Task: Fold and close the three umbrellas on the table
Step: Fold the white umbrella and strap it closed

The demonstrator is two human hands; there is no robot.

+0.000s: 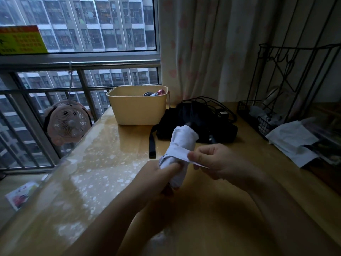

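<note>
1. The white umbrella (181, 145) is up off the table, rolled into a tight bundle and held between both hands over the middle of the wooden table (212, 209), its far end tilted away toward the window.
2. The left hand (158, 174) is wrapped around the lower part of the bundle, fingers curled closed on the fabric.
3. The right hand (219, 161) pinches the white strap (181, 153) between thumb and fingers; the strap runs across the bundle and its loose end sticks out under the thumb.
4. Just behind the white one lies a black umbrella (199, 122), loosely heaped on the table, its black strap (152, 145) trailing out toward the near side.
5. Whether that dark heap is one umbrella or two, I cannot tell.
6. Left of the dark heap stands a yellow plastic tub (136, 109) with a few small things poking up inside.
7. At the right edge of the table sits a black wire rack (276, 93), with white papers (293, 143) spread in front of it.
8. Beyond the table's left corner a small pink fan (68, 121) hangs against the window railing (79, 64).
9. A pale curtain (203, 43) hangs behind the tub and the dark heap.
</note>
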